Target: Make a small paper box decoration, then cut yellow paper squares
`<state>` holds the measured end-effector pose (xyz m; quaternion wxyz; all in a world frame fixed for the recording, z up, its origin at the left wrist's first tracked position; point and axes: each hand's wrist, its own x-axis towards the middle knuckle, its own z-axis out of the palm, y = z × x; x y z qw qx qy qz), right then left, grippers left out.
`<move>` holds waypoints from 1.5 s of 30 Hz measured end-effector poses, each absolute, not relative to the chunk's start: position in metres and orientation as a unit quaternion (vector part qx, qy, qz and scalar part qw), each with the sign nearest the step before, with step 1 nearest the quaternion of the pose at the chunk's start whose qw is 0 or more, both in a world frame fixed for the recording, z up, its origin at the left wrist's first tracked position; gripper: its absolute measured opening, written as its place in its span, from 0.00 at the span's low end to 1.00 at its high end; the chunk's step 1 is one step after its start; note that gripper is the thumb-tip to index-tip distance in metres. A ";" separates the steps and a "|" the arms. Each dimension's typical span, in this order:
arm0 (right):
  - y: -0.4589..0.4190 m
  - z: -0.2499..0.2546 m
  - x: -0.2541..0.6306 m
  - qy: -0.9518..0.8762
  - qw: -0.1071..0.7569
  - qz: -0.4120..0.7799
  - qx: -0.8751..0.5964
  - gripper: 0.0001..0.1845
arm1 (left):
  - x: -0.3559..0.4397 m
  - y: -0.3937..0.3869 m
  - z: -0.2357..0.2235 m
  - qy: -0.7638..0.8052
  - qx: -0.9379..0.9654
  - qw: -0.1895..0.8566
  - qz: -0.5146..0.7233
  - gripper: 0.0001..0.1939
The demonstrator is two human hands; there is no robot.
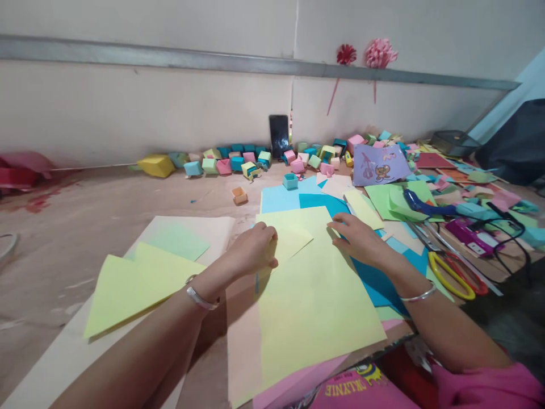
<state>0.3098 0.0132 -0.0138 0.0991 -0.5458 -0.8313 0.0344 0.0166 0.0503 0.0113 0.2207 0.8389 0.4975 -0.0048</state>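
A large pale yellow paper sheet (315, 307) lies flat in front of me, over a peach sheet (242, 341). At its far left part, my left hand (254, 249) has its fingers curled at a smaller yellow paper piece (292, 241), whose pointed corner reaches to the right. Part of that piece is hidden behind the fingers. My right hand (355, 236) is at the sheet's right edge, fingers apart and holding nothing. Beneath that hand is dark blue paper (374, 281). Folded yellow paper (131, 289) lies left of my left forearm.
Yellow and red-handled scissors (451, 275), a blue-handled tool (426, 204) and a purple device with a cord (472, 236) lie at the right. Several small paper boxes (208, 165) line the wall, where a phone (279, 136) leans. A lilac drawing (381, 165) stands among scraps.
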 end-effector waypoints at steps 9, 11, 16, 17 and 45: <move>0.013 -0.023 0.288 -0.780 0.283 0.173 -0.531 0.22 | 0.024 0.048 0.014 0.494 0.822 0.284 -0.019 0.24; 0.012 -0.026 0.278 -0.758 0.293 0.209 -0.544 0.25 | 0.028 0.046 0.013 0.468 0.834 0.293 -0.015 0.23; 0.006 -0.026 0.256 -0.769 0.274 0.223 -0.533 0.32 | 0.032 0.039 0.003 0.409 0.878 0.247 0.019 0.24; 0.004 -0.023 0.255 -0.775 0.268 0.219 -0.528 0.29 | 0.032 0.037 0.001 0.409 0.885 0.220 0.031 0.23; -0.081 -0.002 0.334 -0.903 0.081 0.098 -0.411 0.30 | 0.054 -0.072 0.020 0.271 0.951 0.121 -0.083 0.54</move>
